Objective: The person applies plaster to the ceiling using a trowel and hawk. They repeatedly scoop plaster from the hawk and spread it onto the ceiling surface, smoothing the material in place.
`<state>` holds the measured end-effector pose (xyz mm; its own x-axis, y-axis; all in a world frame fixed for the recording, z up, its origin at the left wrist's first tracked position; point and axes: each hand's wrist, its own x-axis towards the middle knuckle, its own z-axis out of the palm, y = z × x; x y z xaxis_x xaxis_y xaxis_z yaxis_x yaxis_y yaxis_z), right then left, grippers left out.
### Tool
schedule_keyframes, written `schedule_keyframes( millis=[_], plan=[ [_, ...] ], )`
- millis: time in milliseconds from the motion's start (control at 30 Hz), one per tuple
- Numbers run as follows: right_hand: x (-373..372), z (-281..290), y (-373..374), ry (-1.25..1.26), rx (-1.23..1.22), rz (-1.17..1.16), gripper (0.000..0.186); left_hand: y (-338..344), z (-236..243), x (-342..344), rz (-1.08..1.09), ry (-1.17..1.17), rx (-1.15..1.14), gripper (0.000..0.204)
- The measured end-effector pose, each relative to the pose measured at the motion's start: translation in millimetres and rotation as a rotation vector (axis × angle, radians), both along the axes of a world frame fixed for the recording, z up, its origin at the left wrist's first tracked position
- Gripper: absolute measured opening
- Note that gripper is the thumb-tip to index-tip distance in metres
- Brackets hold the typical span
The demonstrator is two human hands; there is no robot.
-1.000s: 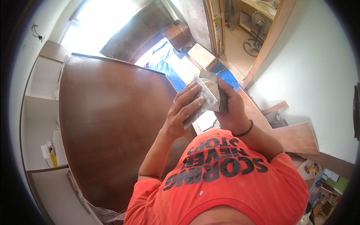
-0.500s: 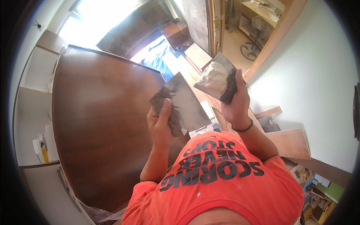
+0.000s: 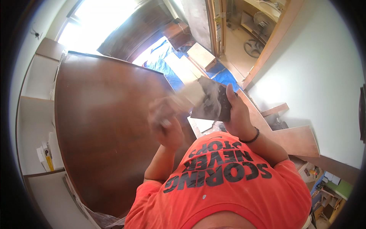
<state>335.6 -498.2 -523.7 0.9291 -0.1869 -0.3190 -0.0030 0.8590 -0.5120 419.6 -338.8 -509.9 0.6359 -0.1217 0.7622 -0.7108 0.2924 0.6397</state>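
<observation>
My right hand [image 3: 242,116] grips a dark square plate [image 3: 225,108] by its near right edge, thumb on top. White putty is smeared across the plate's face. My left hand [image 3: 166,124] is blurred by motion, its fingers closed round the edge of a second flat plate. Over that blurred plate lies a cream-white patch of putty [image 3: 188,95], close against the right-hand plate's left edge. Whether the two plates touch is hard to tell.
A large dark brown wooden panel [image 3: 110,133] fills the left, beside white shelves [image 3: 36,128]. Beyond my hands lie a blue sheet [image 3: 225,76] and a pale board box [image 3: 201,56]. Boards [image 3: 295,141] lean at the right wall; a fan [image 3: 263,24] stands past the doorway.
My right hand has come lower and nearer, its plate now with smears where a thick mound of putty sat. My left hand has swept its plate up against the right-hand one.
</observation>
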Motion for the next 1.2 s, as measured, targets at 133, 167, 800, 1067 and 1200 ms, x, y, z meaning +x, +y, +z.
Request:
schedule_keyframes(
  millis=[133,167,800,1067,1200],
  plan=[
    [2,-11,1,-0.080,0.379,0.056,0.046,-4,-7,-12,-0.303,-0.506,0.354,0.030],
    [0,-11,-2,-0.067,0.357,0.035,0.043,-4,-13,-14,-0.292,-0.464,0.386,0.031],
    [13,-8,-24,0.029,-0.095,-0.286,0.034,9,19,-20,0.215,-0.535,0.951,0.040],
    [19,-15,-50,-0.247,-0.164,-0.385,0.042,21,21,11,0.124,-0.474,0.926,0.038],
    [22,-17,-75,-0.226,-0.240,-0.457,0.048,38,83,57,0.310,-0.080,0.125,0.018]
  ],
)
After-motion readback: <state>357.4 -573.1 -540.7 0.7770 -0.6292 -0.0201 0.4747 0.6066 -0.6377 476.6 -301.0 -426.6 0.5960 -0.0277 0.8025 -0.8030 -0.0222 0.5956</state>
